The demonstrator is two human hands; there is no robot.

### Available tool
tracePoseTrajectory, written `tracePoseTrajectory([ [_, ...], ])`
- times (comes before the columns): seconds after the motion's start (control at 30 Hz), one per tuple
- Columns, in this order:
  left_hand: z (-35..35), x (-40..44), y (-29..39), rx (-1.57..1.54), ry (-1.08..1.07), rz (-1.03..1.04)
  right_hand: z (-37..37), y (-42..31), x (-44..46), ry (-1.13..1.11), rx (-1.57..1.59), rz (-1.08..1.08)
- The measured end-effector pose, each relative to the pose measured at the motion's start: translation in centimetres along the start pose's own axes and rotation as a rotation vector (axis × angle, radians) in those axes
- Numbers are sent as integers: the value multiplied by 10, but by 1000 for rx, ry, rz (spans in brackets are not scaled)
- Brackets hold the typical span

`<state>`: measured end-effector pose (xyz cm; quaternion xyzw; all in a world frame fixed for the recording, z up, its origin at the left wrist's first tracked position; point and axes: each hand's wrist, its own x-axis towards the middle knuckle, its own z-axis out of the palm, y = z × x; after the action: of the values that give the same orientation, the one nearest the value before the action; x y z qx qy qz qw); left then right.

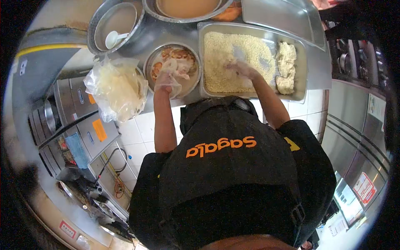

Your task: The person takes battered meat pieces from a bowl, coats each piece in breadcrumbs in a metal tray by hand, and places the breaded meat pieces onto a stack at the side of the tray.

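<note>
My left hand (pixel 168 77), in a loose clear plastic glove, reaches into a round metal bowl (pixel 146 68) holding orange-brown and pale pieces in cloudy liquid. Its fingers blend with the wet plastic and pale pieces, so their grip is unclear. Over the left half of a rectangular metal tray (pixel 306 62), my right hand (pixel 246 71) stretches its fingers toward the left, with nothing visible held. Pale yellow crumbs (pixel 218 81) cover much of the tray's bottom. Crumb-coated pieces (pixel 286 66) lie in a column along its right side.
A clear plastic bag (pixel 118 89) with pale contents stands left of the round bowl. Behind are a basin with a white ladle (pixel 112 39) and a large basin of tan liquid (pixel 187 7). An empty-looking metal tray (pixel 283 16) sits at the back right.
</note>
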<state>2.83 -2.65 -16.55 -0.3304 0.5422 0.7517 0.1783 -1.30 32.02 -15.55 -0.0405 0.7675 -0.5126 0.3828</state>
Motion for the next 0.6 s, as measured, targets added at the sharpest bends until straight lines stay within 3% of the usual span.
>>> tracePoseTrajectory([
  [0.07,-4,0,-2,31,-26,-1,-14,33,17,94,-163,-295],
  [0.17,-10,0,-6,78,-40,15,-35,-36,-9,244,-360,-19],
  [0.3,-16,3,-13,134,-30,48,-35,-71,-21,467,-731,-15],
  [0.4,-19,7,-18,166,-18,74,-34,-19,-24,366,-689,-249],
  [0.43,-20,7,-19,181,-14,84,-30,-9,-28,348,-731,-161],
  [0.53,-25,8,-21,228,-1,105,-27,-31,-53,-62,-933,478],
  [0.6,-28,7,-22,276,6,122,-15,37,-51,-26,-406,154],
])
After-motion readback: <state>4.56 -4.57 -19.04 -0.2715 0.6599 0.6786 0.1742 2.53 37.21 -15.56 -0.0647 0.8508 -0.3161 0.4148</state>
